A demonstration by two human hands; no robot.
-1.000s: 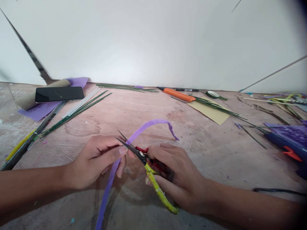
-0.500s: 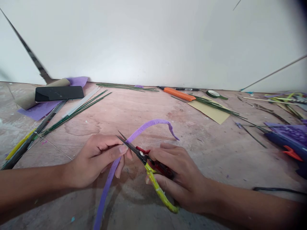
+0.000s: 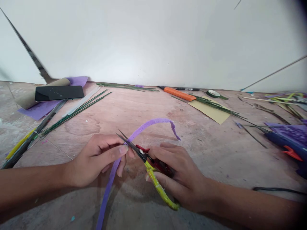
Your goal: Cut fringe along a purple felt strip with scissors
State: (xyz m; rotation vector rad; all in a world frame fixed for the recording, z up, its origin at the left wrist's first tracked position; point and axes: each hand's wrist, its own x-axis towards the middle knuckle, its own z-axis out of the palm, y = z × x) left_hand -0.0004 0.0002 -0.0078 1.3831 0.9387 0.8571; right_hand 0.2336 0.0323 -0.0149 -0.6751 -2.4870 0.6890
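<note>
My left hand [image 3: 98,158] pinches a long purple crepe-paper strip [image 3: 146,124] between thumb and fingers. The strip arches up over the wooden table [image 3: 134,111] and hangs down toward me at the lower left. My right hand [image 3: 176,174] grips a pair of scissors [image 3: 153,174] with yellow-green and red handles. Their dark blades are parted, with the tips against the strip right by my left fingertips.
A black phone [image 3: 59,93] lies on a cardboard tube and purple paper at the far left. Green wire stems [image 3: 74,113] lie beside it. An orange cutter [image 3: 178,94], green tape roll [image 3: 213,94], tan card [image 3: 211,111] and a blue glue gun [image 3: 285,143] sit right. A white wall is behind.
The strip's free end has shifted slightly right and the scissors have edged a little; both hands stay almost where they were.
</note>
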